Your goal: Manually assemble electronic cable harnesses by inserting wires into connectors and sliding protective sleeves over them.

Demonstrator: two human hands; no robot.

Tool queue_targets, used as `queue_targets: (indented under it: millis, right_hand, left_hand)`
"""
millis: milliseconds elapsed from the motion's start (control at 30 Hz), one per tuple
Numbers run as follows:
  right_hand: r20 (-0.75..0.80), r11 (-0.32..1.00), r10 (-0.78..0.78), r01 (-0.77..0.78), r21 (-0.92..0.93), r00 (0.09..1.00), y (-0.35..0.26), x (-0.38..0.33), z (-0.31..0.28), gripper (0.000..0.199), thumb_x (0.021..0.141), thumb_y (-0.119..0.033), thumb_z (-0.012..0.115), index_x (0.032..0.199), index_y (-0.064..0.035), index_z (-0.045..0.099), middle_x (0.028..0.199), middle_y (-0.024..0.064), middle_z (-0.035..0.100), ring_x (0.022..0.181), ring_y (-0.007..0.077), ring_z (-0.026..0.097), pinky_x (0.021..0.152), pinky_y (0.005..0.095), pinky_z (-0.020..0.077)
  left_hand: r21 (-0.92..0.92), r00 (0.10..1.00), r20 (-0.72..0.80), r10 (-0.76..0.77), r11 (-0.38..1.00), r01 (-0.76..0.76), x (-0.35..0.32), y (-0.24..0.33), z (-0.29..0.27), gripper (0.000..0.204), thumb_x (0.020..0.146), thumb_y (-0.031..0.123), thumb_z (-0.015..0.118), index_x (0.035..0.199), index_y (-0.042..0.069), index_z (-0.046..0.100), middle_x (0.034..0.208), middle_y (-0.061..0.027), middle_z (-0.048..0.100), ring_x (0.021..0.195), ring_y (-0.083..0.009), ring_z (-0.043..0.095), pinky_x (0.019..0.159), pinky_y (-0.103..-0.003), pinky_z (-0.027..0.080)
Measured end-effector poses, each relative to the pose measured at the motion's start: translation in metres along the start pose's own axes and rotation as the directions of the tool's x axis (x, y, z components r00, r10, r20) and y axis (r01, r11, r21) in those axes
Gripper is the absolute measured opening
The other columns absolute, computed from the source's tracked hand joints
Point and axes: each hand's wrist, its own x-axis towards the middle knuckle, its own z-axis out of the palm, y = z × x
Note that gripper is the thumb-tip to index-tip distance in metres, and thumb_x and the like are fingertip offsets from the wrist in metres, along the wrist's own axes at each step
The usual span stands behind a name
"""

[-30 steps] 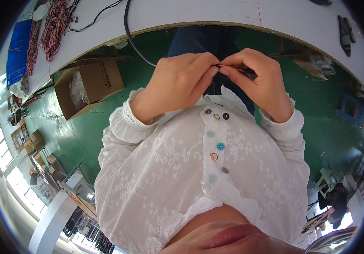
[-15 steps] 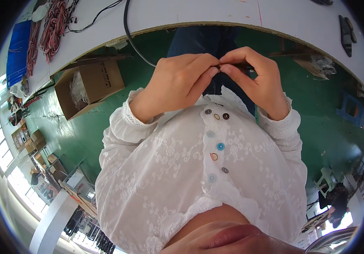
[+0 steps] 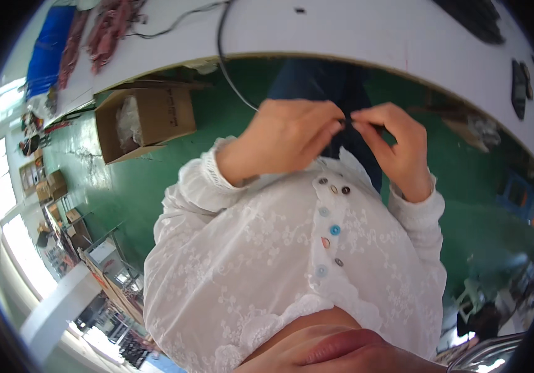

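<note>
A dark cable (image 3: 221,56) comes off the white table and runs down behind my left hand (image 3: 295,137). That hand is closed, its back toward me, and a short dark end shows at its fingertips. Just beside it, my right hand (image 3: 400,146) pinches thumb and forefinger close to that end. A small dark bit shows at the right fingertips; its kind is too small to tell. Both hands are held in front of my body, over my lap, near the table's front edge.
Bundles of reddish wire (image 3: 108,34) and a blue bin or sheet (image 3: 49,50) lie at the table's left. A dark hand tool (image 3: 519,90) rests at the right. Below stands an open cardboard box (image 3: 167,115) with clear plastic inside; a blue stool (image 3: 515,193) is at the right.
The whole view has shifted, so table and hands appear lower and further right. The fingertips of my two hands, touching before, now stand slightly apart.
</note>
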Motion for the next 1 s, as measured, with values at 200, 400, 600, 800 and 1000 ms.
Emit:
queue_targets:
  millis: [200, 400, 600, 800, 1000]
  right_hand:
    - [-0.004, 0.987, -0.116, 0.115, -0.11, 0.993, -0.005, -0.001, 0.004, 0.016, 0.082, 0.009, 0.075, 0.094, -0.0013, 0.071, 0.085, 0.0093, 0.07, 0.072, 0.0209, 0.064, 0.061, 0.0277, 0.05]
    - [-0.01, 1.0, 0.019, -0.019, -0.012, 1.0, -0.001, -0.004, 0.009, 0.018, 0.08, 0.007, 0.076, 0.095, -0.0021, 0.073, 0.084, 0.0089, 0.071, 0.073, 0.0234, 0.067, 0.064, 0.0317, 0.0525]
    - [-0.007, 0.944, 0.213, -0.204, 0.258, 0.977, 0.047, -0.033, 0.018, 0.015, 0.085, 0.009, 0.07, 0.098, 0.0001, 0.072, 0.092, 0.0098, 0.07, 0.08, 0.0177, 0.066, 0.073, 0.0253, 0.0499]
    - [0.29, 0.975, 0.084, -0.139, 0.176, 0.953, 0.061, -0.025, 0.029, 0.019, 0.097, -0.004, 0.064, 0.115, 0.0006, 0.07, 0.105, 0.0088, 0.071, 0.099, 0.0145, 0.065, 0.091, 0.0285, 0.0504]
    - [-0.038, 0.746, 0.325, -0.231, 0.624, 0.945, 0.017, 0.07, 0.03, 0.037, 0.106, -0.024, 0.056, 0.131, 0.0022, 0.064, 0.114, 0.0076, 0.07, 0.096, 0.0128, 0.064, 0.09, 0.0273, 0.0512]
  left_hand:
    - [-0.041, 0.999, 0.017, 0.035, 0.999, -0.034, 0.0, 0.0, 0.003, 0.009, 0.094, 0.009, 0.065, 0.1, 0.003, 0.068, 0.079, -0.0079, 0.068, 0.067, -0.0276, 0.066, 0.055, -0.036, 0.051]
    - [-0.037, 0.997, -0.036, 0.071, 0.997, -0.072, -0.001, -0.007, 0.001, 0.011, 0.092, 0.011, 0.069, 0.101, 0.005, 0.068, 0.083, -0.0094, 0.068, 0.074, -0.0289, 0.066, 0.063, -0.038, 0.051]
    - [0.505, 0.759, -0.64, -0.12, 0.679, 0.533, -0.001, -0.136, -0.057, 0.028, 0.089, 0.027, 0.075, 0.106, 0.006, 0.068, 0.104, -0.0093, 0.068, 0.102, -0.0312, 0.06, 0.088, -0.044, 0.045]
    - [-0.157, 0.64, -0.542, -0.544, 0.814, 0.559, 0.021, -0.142, -0.051, 0.021, 0.098, 0.018, 0.067, 0.11, 0.003, 0.059, 0.094, -0.0112, 0.07, 0.076, -0.0239, 0.067, 0.068, -0.033, 0.05]
    - [-0.168, 0.732, -0.652, -0.197, 0.979, 0.114, 0.006, -0.074, -0.036, 0.016, 0.102, 0.003, 0.058, 0.115, 0.0, 0.049, 0.084, -0.0075, 0.069, 0.068, -0.007, 0.058, 0.06, -0.021, 0.044]
